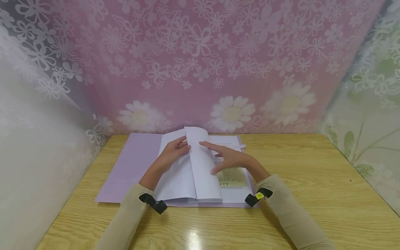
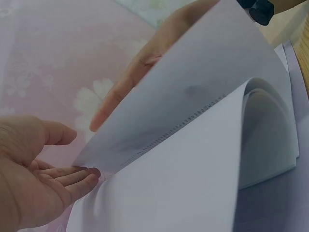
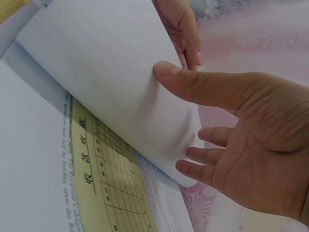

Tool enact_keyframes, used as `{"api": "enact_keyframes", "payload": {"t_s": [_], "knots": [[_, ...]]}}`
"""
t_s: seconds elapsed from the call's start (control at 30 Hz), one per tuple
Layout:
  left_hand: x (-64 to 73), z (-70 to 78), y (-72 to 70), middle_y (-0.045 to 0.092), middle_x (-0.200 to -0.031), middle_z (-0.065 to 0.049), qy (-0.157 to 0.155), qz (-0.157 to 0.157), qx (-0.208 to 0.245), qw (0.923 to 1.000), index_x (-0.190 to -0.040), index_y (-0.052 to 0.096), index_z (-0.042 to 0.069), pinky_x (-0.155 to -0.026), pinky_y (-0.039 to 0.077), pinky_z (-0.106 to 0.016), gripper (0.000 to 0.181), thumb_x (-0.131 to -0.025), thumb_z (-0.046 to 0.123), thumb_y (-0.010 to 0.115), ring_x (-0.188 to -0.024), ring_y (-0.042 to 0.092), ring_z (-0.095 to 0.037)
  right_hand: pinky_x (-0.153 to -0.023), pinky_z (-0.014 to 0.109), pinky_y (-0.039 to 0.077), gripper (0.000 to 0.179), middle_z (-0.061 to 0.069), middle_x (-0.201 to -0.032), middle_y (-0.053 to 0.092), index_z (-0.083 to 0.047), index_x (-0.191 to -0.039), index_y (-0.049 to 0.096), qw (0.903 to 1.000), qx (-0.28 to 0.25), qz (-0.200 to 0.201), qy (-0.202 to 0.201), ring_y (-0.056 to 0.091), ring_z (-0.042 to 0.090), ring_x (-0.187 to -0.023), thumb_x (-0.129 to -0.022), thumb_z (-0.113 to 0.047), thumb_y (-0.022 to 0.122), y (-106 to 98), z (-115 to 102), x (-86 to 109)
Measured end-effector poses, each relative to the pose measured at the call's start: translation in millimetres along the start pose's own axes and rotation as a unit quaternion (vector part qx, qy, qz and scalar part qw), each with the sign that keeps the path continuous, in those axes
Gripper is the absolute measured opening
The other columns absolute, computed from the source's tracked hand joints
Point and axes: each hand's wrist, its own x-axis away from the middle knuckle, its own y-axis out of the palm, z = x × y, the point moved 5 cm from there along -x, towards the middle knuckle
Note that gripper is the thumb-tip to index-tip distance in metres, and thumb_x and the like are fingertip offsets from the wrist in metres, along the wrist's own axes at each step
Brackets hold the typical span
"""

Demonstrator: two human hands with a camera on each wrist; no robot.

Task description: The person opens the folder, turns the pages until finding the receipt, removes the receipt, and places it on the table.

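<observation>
A lilac folder (image 1: 132,166) lies spread out with white sheets in it. One white page (image 1: 203,170) stands curled up along the middle, between the two hands. My left hand (image 1: 170,154) is at the page's left edge, its fingertips against the paper and the thumb apart, as the left wrist view shows. To the right of the page is my right hand (image 1: 232,158), thumb and fingers spread. In the right wrist view its thumb and fingertips meet the raised page (image 3: 106,63). Beneath lies a printed sheet with a yellowish form (image 3: 113,179) on it.
The wooden table (image 1: 312,173) extends right of the folder and in front of it. Behind it hangs a pink flowered curtain (image 1: 187,86), with pale flowered cloth on both sides. A small white tab (image 1: 243,146) sticks out at the folder's right edge.
</observation>
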Motion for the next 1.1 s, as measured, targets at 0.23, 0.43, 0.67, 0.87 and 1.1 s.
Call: {"api": "enact_keyframes", "payload": {"t_s": [0.23, 0.43, 0.67, 0.87, 1.1], "knots": [[2.0, 1.8, 1.4, 0.044, -0.158, -0.021, -0.007, 0.02, 0.031, 0.9993, -0.164, 0.019, 0.01, -0.118, 0.041, -0.049, 0.079, -0.1, 0.017, 0.065, -0.141, 0.051, -0.035, -0.12, 0.059, 0.034, 0.102, 0.0, -0.173, 0.016, -0.022, -0.165, 0.021, 0.9997, 0.016, 0.017, -0.008, 0.015, 0.028, -0.159, -0.085, -0.023, 0.085, 9, -4, -5.1], [2.3, 2.0, -2.4, 0.05, -0.154, -0.02, -0.028, 0.06, 0.025, 0.9975, -0.164, 0.02, 0.01, -0.11, 0.049, -0.047, 0.079, -0.099, 0.012, 0.065, -0.134, 0.058, -0.035, -0.121, 0.059, 0.032, 0.097, -0.001, -0.171, 0.022, -0.024, -0.163, 0.026, 0.999, 0.017, 0.04, -0.008, 0.02, 0.028, -0.158, -0.085, -0.024, 0.084, 16, -6, -10.2], [0.9, 0.3, -10.1, 0.061, -0.143, -0.02, -0.039, 0.101, -0.006, 0.9941, -0.16, 0.032, 0.009, -0.094, 0.059, -0.04, 0.073, -0.096, 0.005, 0.067, -0.122, 0.067, -0.035, -0.122, 0.055, 0.032, 0.096, -0.001, -0.17, 0.027, -0.026, -0.162, 0.029, 0.9979, 0.012, 0.062, -0.014, 0.026, 0.027, -0.157, -0.084, -0.025, 0.085, 18, -8, -11.3], [1.1, -0.7, -15.9, 0.062, -0.14, -0.022, -0.039, 0.112, -0.028, 0.9925, -0.156, 0.039, 0.005, -0.095, 0.059, -0.042, 0.069, -0.094, 0.003, 0.069, -0.123, 0.066, -0.036, -0.122, 0.053, 0.033, 0.095, 0.0, -0.169, 0.027, -0.022, -0.162, 0.03, 0.9975, 0.006, 0.064, -0.029, 0.025, 0.024, -0.157, -0.084, -0.021, 0.085, 16, -12, -11.2], [1.4, -2.6, -29.1, 0.065, -0.135, -0.024, -0.049, 0.12, -0.088, 0.9876, -0.154, 0.042, 0.002, -0.098, 0.057, -0.045, 0.068, -0.093, 0.006, 0.071, -0.121, 0.067, -0.036, -0.121, 0.054, 0.035, 0.094, 0.001, -0.17, 0.027, -0.017, -0.162, 0.029, 0.9976, 0.013, 0.061, -0.032, 0.025, 0.026, -0.157, -0.086, -0.02, 0.084, 13, -15, -9.9]]}}
